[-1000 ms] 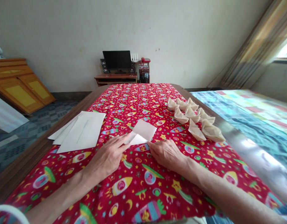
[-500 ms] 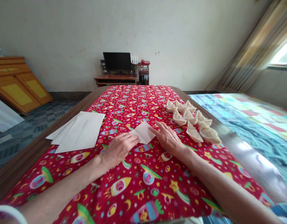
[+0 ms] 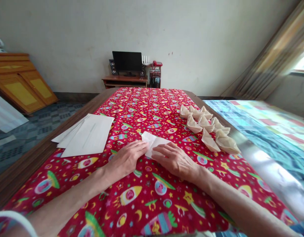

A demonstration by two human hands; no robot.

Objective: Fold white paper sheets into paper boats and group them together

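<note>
A small creased piece of white paper (image 3: 155, 141) lies on the red patterned cloth in front of me. At its left edge, my left hand (image 3: 132, 153) has its fingers pressed together on the paper; the fingertips' underside is hidden. My right hand (image 3: 175, 159) rests over the paper's right and near part, fingers somewhat spread and fairly flat. Much of the sheet's lower right is covered by that hand. To the right stand several folded cream paper shapes (image 3: 205, 123) with pointed ends. A fanned stack of white paper sheets (image 3: 92, 136) lies to the left.
The red cloth (image 3: 142, 108) covers most of the brown table (image 3: 75, 120). A bed (image 3: 262, 128) adjoins on the right. Beyond the table's far end are a monitor (image 3: 127, 61) and a red telephone (image 3: 156, 63). A wooden cabinet (image 3: 20, 84) stands at far left.
The paper has turned on the cloth, and its crease now runs differently. My right hand has moved left over it, from its right edge. My left hand stays at the left edge.
</note>
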